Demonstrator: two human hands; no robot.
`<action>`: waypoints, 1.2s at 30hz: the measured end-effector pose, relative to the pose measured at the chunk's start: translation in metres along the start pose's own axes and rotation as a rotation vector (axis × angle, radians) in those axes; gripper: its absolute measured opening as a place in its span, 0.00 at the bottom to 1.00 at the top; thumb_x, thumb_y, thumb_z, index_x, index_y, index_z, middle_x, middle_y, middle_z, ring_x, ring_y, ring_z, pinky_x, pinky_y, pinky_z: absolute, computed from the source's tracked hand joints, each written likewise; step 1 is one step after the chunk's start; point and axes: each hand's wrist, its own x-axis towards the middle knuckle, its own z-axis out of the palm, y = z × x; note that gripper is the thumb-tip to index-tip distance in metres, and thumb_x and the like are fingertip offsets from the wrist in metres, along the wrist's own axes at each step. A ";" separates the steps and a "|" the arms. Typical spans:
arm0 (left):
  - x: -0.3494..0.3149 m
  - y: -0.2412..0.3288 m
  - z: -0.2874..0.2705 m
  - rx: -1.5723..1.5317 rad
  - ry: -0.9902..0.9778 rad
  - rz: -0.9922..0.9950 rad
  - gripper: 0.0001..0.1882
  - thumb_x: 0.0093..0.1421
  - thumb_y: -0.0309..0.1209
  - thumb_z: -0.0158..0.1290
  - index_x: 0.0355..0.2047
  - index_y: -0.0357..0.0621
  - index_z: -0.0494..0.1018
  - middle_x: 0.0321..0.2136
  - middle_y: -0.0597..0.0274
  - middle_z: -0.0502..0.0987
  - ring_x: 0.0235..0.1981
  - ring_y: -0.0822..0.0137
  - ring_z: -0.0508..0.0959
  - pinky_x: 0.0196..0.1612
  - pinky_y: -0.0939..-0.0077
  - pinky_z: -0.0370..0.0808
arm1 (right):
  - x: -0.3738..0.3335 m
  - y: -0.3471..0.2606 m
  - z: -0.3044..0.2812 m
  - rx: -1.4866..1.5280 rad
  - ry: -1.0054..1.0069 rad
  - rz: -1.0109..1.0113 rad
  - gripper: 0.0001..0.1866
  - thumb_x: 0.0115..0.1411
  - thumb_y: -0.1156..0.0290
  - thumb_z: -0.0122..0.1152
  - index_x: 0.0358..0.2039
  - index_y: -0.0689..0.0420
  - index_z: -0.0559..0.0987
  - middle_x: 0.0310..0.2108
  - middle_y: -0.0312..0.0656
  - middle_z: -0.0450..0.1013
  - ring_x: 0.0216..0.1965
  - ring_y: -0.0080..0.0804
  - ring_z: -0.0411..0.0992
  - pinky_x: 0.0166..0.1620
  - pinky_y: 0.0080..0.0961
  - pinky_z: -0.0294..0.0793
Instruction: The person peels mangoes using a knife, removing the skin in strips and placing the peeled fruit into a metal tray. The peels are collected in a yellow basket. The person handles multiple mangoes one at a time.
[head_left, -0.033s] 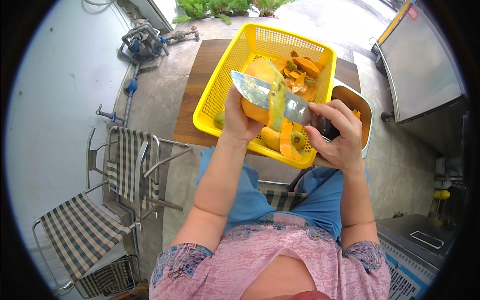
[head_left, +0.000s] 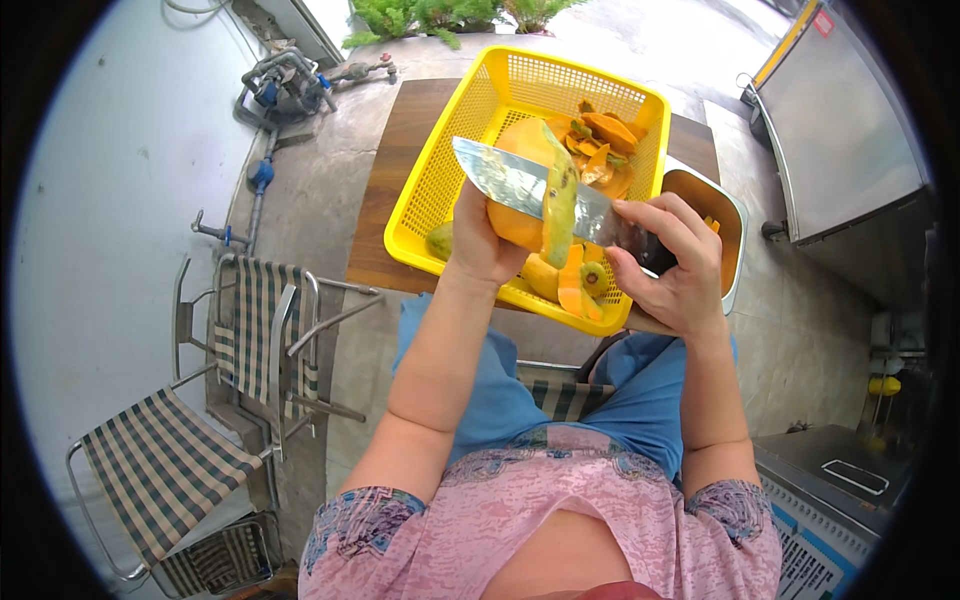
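My left hand [head_left: 484, 236] is wrapped round a partly peeled, orange-fleshed papaya [head_left: 518, 226], held up over the yellow basket. A kitchen knife [head_left: 500, 177] with a broad steel blade lies across the fruit, its tip pointing left. My right hand [head_left: 676, 262] grips the dark handle, thumb and fingers near the blade's base. A yellow-green strip of peel [head_left: 559, 210] stands over the blade, crossing it. Where the edge meets the flesh is hidden. Below, inside the basket, are a yellow fruit piece [head_left: 541, 277], an orange-sided peel [head_left: 570, 285] and a round stem end [head_left: 594, 279].
The yellow basket [head_left: 402, 237] stands on a brown wooden table [head_left: 376, 210], with orange peels [head_left: 612, 132] at its far right. Beside it is a steel pan [head_left: 741, 235]. Checked folding chairs [head_left: 165, 470] are at left, pipes [head_left: 262, 180] along the wall, a metal cabinet [head_left: 850, 130] at right.
The knife has slid slightly left across the papaya. The fruit and the peel strip have shifted a little to the right. Both hands keep their grips.
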 end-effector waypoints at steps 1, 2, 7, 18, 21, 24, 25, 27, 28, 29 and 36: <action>0.000 -0.001 -0.003 0.013 -0.025 0.003 0.40 0.57 0.61 0.39 0.59 0.43 0.58 0.49 0.42 0.69 0.48 0.49 0.73 0.52 0.54 0.71 | 0.003 -0.002 0.000 0.003 -0.006 0.005 0.19 0.42 0.74 0.69 0.37 0.59 0.78 0.28 0.41 0.71 0.25 0.32 0.72 0.28 0.23 0.72; -0.001 -0.001 -0.006 0.025 -0.050 0.006 0.40 0.57 0.61 0.38 0.59 0.42 0.58 0.49 0.42 0.69 0.48 0.50 0.73 0.52 0.54 0.71 | 0.001 -0.001 0.000 0.009 -0.018 0.015 0.19 0.42 0.74 0.69 0.37 0.59 0.78 0.28 0.42 0.71 0.25 0.32 0.72 0.29 0.23 0.72; -0.003 0.008 -0.001 0.130 -0.099 -0.013 0.40 0.57 0.58 0.39 0.58 0.37 0.58 0.48 0.42 0.70 0.48 0.51 0.73 0.51 0.57 0.72 | -0.004 0.003 -0.012 0.068 -0.083 0.093 0.18 0.42 0.75 0.68 0.37 0.60 0.78 0.27 0.43 0.71 0.26 0.33 0.72 0.30 0.24 0.71; -0.007 0.004 0.003 0.210 -0.076 -0.009 0.34 0.55 0.46 0.43 0.58 0.38 0.59 0.50 0.47 0.70 0.48 0.51 0.73 0.50 0.55 0.73 | 0.006 0.010 -0.011 0.128 -0.065 0.102 0.15 0.44 0.72 0.67 0.35 0.61 0.78 0.25 0.43 0.72 0.25 0.34 0.71 0.31 0.24 0.70; -0.010 0.004 0.011 0.271 -0.055 0.022 0.33 0.55 0.46 0.44 0.57 0.39 0.59 0.51 0.49 0.69 0.50 0.52 0.72 0.50 0.54 0.73 | 0.012 0.010 -0.007 0.168 -0.047 0.074 0.14 0.45 0.72 0.67 0.34 0.61 0.78 0.25 0.43 0.72 0.24 0.33 0.71 0.30 0.24 0.70; -0.008 0.010 0.010 0.175 -0.140 -0.025 0.33 0.55 0.46 0.44 0.57 0.39 0.59 0.52 0.50 0.68 0.50 0.52 0.72 0.50 0.53 0.72 | 0.001 0.019 -0.009 0.163 -0.028 0.087 0.14 0.46 0.71 0.67 0.34 0.60 0.78 0.24 0.43 0.72 0.24 0.34 0.71 0.29 0.24 0.70; -0.007 0.009 0.008 0.162 -0.164 -0.045 0.33 0.55 0.46 0.44 0.57 0.39 0.59 0.52 0.50 0.68 0.50 0.52 0.72 0.50 0.53 0.72 | 0.002 0.020 -0.008 0.158 -0.020 0.070 0.14 0.46 0.71 0.67 0.34 0.60 0.78 0.24 0.43 0.72 0.23 0.33 0.71 0.29 0.24 0.70; -0.004 0.005 0.003 0.147 -0.223 -0.088 0.32 0.55 0.45 0.44 0.56 0.40 0.60 0.52 0.49 0.68 0.49 0.51 0.72 0.50 0.52 0.72 | 0.008 0.022 -0.005 0.143 -0.003 0.043 0.13 0.47 0.70 0.67 0.33 0.60 0.78 0.24 0.42 0.73 0.23 0.32 0.71 0.28 0.24 0.70; -0.005 0.004 0.003 0.158 -0.201 -0.084 0.32 0.55 0.45 0.44 0.56 0.40 0.60 0.51 0.49 0.68 0.47 0.50 0.73 0.47 0.52 0.73 | 0.010 0.020 -0.003 0.162 -0.017 0.077 0.13 0.47 0.70 0.67 0.33 0.60 0.78 0.24 0.42 0.73 0.23 0.31 0.71 0.29 0.24 0.70; -0.007 0.003 0.003 0.170 -0.179 -0.080 0.31 0.55 0.46 0.43 0.56 0.40 0.60 0.50 0.48 0.69 0.46 0.49 0.73 0.45 0.53 0.75 | 0.012 0.018 -0.002 0.182 -0.031 0.112 0.13 0.47 0.70 0.67 0.33 0.60 0.78 0.24 0.41 0.73 0.23 0.31 0.71 0.29 0.24 0.70; -0.006 0.012 0.002 0.079 -0.380 -0.243 0.34 0.54 0.46 0.44 0.56 0.35 0.56 0.45 0.44 0.71 0.40 0.48 0.77 0.39 0.60 0.79 | 0.014 0.026 -0.003 0.230 -0.041 0.196 0.13 0.49 0.70 0.65 0.35 0.62 0.78 0.23 0.40 0.73 0.23 0.25 0.70 0.29 0.21 0.70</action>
